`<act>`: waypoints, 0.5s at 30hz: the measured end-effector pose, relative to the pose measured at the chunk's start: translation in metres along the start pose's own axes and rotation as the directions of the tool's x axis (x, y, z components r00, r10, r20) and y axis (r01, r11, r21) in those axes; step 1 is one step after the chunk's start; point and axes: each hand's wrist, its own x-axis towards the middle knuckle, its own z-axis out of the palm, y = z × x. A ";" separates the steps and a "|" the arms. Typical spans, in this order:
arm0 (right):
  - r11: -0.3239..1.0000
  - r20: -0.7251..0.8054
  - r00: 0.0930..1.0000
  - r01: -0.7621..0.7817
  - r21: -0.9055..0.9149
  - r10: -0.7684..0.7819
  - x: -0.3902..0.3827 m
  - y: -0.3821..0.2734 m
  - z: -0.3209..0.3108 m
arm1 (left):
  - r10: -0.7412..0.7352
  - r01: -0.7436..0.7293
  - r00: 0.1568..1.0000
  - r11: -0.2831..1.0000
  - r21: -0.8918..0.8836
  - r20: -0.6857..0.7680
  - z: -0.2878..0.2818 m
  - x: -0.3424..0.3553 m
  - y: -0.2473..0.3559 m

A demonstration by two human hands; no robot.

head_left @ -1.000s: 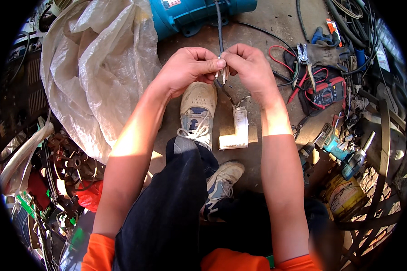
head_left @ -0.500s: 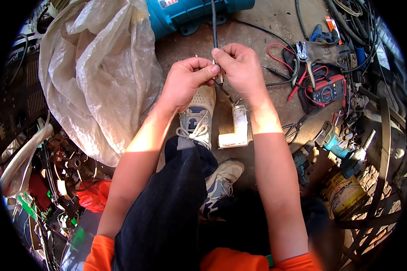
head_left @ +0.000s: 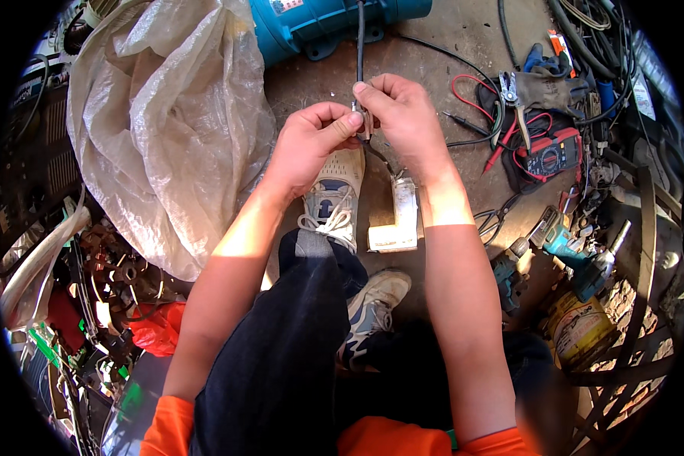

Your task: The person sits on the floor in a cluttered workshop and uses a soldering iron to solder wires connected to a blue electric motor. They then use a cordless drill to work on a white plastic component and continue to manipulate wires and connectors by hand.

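A black cable [head_left: 360, 49] runs down from a blue motor-like housing [head_left: 334, 23] to my hands. My right hand [head_left: 399, 114] is closed, thumb and forefinger pinching the cable near its end. Just to the left, my left hand [head_left: 311, 144] is closed too, its thumb and forefinger pinching thin wires at the same spot. Bare-looking wire strands [head_left: 368, 125] show between the two hands; the fingers partly hide the joint. A dark lead continues below them to a white L-shaped piece [head_left: 397, 224] on the ground, beside my shoe [head_left: 333, 197].
A translucent plastic sheet [head_left: 167, 137] lies at left. On the right are locking pliers [head_left: 518, 110], a work glove [head_left: 551, 87], a red multimeter [head_left: 552, 156] with leads, scissors [head_left: 494, 220], teal power tools [head_left: 566, 247] and a yellow can [head_left: 581, 327]. Scrap clutters the left edge.
My left hand has shifted slightly down, and the wire strands between my hands show a little more. The right hand stays nearly in place on the cable.
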 end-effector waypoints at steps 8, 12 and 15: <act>0.999 0.014 0.999 0.047 -0.020 -0.047 0.002 -0.001 -0.004 | 0.029 -0.029 1.000 0.995 0.101 -0.007 0.003 0.005 0.009; 0.999 -0.044 0.999 -0.011 0.030 0.012 -0.002 0.000 0.004 | 0.076 -0.072 0.996 0.995 0.062 -0.055 0.007 0.001 -0.004; 1.000 -0.075 0.997 -0.011 0.024 0.013 -0.002 0.002 0.008 | 0.107 -0.102 0.990 0.993 0.060 -0.087 0.007 0.000 -0.009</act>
